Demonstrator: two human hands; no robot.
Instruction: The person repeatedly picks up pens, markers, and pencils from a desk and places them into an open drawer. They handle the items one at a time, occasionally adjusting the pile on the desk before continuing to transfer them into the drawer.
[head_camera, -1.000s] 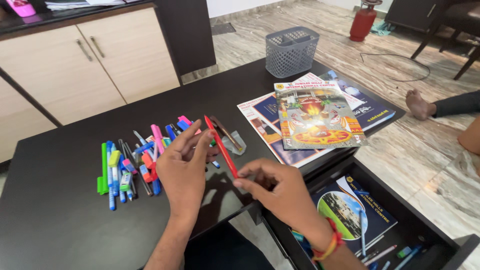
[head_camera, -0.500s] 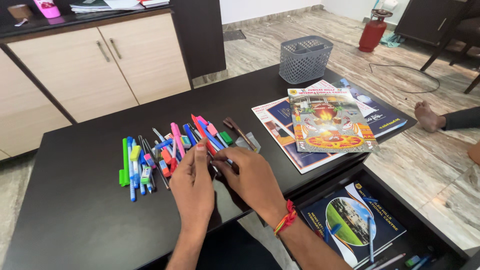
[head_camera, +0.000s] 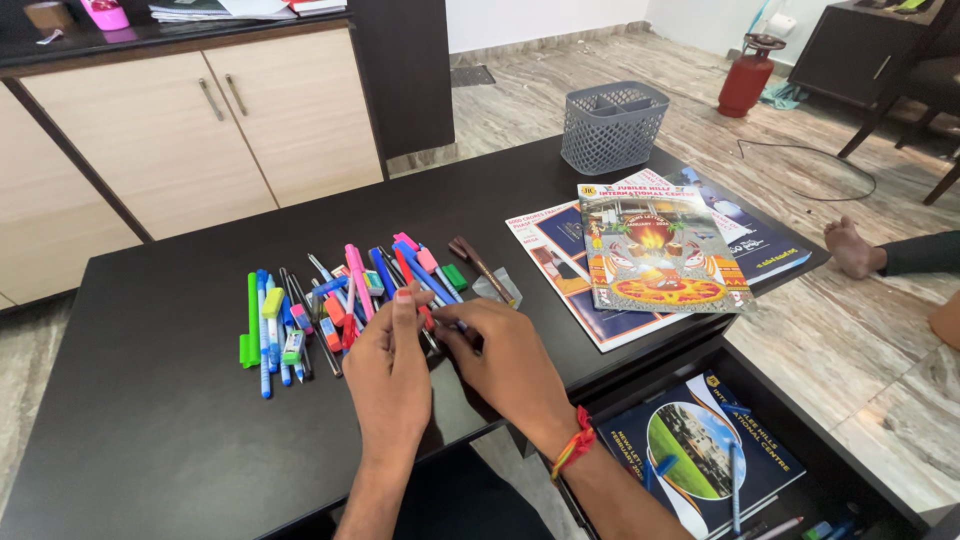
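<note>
A row of pens, markers and erasers (head_camera: 345, 300) in blue, green, pink and red lies on the black desk (head_camera: 150, 420). A red pen (head_camera: 404, 266) lies among them at the right side of the row. My left hand (head_camera: 388, 370) rests flat at the near edge of the row, its index finger stretched onto the pens. My right hand (head_camera: 505, 360) is just to the right, fingertips pinched on the near end of a blue pen (head_camera: 432, 290) in the row. The two hands almost touch.
Magazines (head_camera: 655, 250) lie to the right on the desk, a grey mesh basket (head_camera: 612, 125) behind them. An open drawer (head_camera: 720, 450) at lower right holds booklets and pens. Cabinets stand at the back left. Another person's foot (head_camera: 850, 245) rests on the floor at the right.
A second ago both hands held the red pen above the desk. It now lies in the row, and both hands have come down onto the pens' near ends.
</note>
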